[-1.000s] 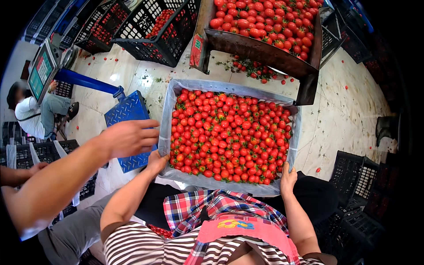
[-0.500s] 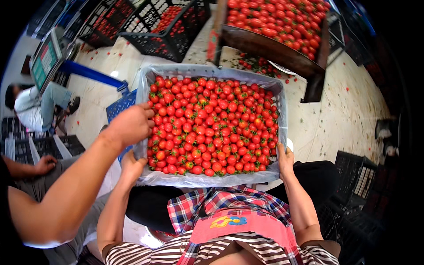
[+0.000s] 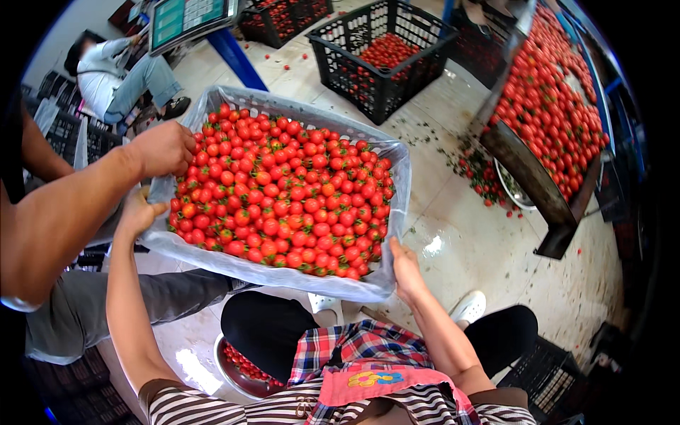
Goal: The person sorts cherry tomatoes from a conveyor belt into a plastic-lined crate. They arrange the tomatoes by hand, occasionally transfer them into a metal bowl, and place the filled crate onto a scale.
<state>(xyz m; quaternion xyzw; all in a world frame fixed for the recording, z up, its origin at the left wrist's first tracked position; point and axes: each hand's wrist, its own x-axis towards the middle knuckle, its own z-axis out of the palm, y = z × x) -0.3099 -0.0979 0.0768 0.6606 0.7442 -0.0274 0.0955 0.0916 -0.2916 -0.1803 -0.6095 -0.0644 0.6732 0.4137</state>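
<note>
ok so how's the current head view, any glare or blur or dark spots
Head view: white glare on the floor right of the lined crate and again at lower left; head view: small shiny highlights on the crate's tomatoes, which look fairly sharp; head view: fisheye corners are black, and crates at lower left sink into shadow.

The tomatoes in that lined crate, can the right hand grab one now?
Probably not without letting go: the right hand holds the lined crate at a corner, though the tomatoes lie mostly uncovered.
</note>
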